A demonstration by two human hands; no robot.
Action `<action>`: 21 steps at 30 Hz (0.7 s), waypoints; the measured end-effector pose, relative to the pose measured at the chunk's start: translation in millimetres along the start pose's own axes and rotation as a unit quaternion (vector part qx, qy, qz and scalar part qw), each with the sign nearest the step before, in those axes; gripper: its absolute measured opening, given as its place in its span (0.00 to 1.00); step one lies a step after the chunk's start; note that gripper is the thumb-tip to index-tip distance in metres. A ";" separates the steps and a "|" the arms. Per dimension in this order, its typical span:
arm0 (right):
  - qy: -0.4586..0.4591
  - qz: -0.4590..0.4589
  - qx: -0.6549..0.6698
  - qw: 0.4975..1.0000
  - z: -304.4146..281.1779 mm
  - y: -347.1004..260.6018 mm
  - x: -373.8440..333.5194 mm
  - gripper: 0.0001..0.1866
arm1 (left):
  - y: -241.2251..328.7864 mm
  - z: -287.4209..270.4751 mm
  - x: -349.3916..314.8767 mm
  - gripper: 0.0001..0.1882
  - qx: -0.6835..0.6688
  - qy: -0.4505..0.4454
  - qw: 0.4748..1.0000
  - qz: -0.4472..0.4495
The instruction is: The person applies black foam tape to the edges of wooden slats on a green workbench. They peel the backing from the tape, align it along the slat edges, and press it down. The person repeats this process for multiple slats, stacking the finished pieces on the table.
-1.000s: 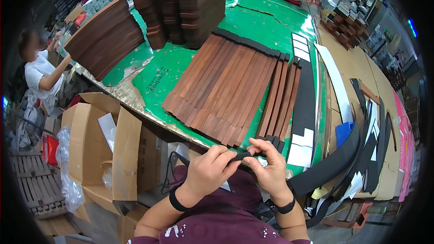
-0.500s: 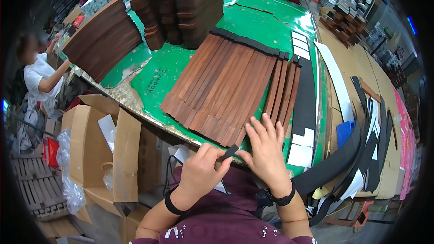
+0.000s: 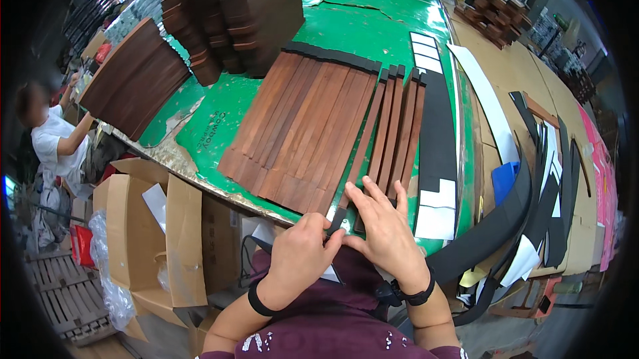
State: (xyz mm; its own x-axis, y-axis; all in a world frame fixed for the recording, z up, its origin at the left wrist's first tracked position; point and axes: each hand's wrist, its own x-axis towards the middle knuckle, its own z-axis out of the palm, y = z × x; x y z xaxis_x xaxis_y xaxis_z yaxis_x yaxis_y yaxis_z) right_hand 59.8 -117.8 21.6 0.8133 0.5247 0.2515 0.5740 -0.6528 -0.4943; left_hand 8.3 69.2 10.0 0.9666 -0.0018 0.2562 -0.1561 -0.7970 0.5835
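Observation:
Reddish-brown wooden slats (image 3: 299, 126) lie side by side on the green tabletop, their far ends capped with black strip. To their right several loose slats (image 3: 393, 126) stand slightly apart, also black at the far ends. A small black strip piece (image 3: 338, 219) sits against the near end of one slat at the table's front edge. My left hand (image 3: 299, 252) pinches that piece between thumb and forefinger. Just right of it, my right hand (image 3: 386, 232) lies with fingers stretched out over the near ends of the loose slats, its thumb pointing toward the strip piece.
Tall stacks of dark wooden boards (image 3: 259, 19) stand at the back left. A black sheet with white backing squares (image 3: 436, 139) lies right of the slats. Black and white strips (image 3: 549, 186) pile farther right. An open cardboard box (image 3: 143, 246) is below left; a person (image 3: 56, 136) works beyond.
One slat now stands apart from the row's right edge, the black piece at its near end. My right hand has come down slightly; the whole view has shifted left.

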 end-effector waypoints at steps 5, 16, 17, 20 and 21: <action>0.017 -0.011 0.000 1.000 5.9 6.1 -2.0 0.51 | 4.3 1.0 3.3 0.18 0.032 -0.007 0.999 -0.022; 0.045 -0.011 0.001 0.999 11.5 8.1 -2.3 0.48 | 6.7 4.9 5.2 0.15 0.037 -0.034 0.998 -0.032; 0.045 -0.010 0.000 0.999 11.3 7.9 -2.2 0.47 | 6.9 5.2 5.4 0.15 0.036 -0.033 0.998 -0.030; 0.047 -0.010 0.000 0.999 12.0 7.7 -2.2 0.47 | 7.1 6.2 4.8 0.15 0.035 -0.025 0.999 -0.025; 0.047 -0.010 0.000 0.999 12.2 7.7 -2.2 0.47 | 7.3 6.2 4.9 0.15 0.033 -0.024 0.999 -0.026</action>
State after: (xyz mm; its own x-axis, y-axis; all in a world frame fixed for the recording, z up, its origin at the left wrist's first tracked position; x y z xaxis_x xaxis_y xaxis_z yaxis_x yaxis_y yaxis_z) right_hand 61.2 -117.3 7.1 0.8068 0.4841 0.3386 0.5905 -0.6428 -0.4880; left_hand 13.2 59.6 10.8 0.9819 0.0121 0.1889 -0.0942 -0.8344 0.5431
